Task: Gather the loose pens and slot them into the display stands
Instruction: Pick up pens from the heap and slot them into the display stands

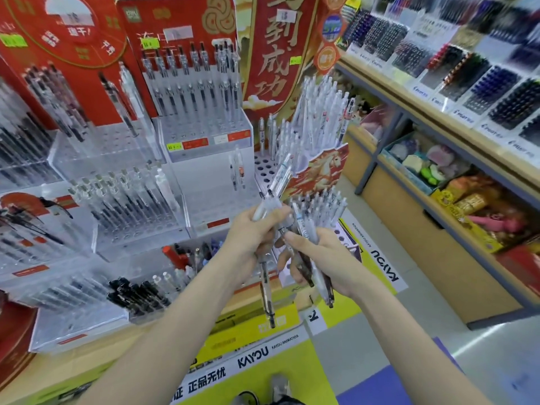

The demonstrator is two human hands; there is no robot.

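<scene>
Several clear-barrelled pens (280,206), dark-tipped

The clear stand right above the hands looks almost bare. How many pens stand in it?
2: one pen and a second pen right beside it, near the clear stand's back right. The left hand may hide more.

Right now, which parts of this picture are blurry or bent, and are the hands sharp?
Head view: both hands, left and right, gripping clear-barrelled pens, look fairly sharp; the upper-right wooden shelf of dark pens smears with motion blur; wide-angle distortion bends the edges.
</scene>
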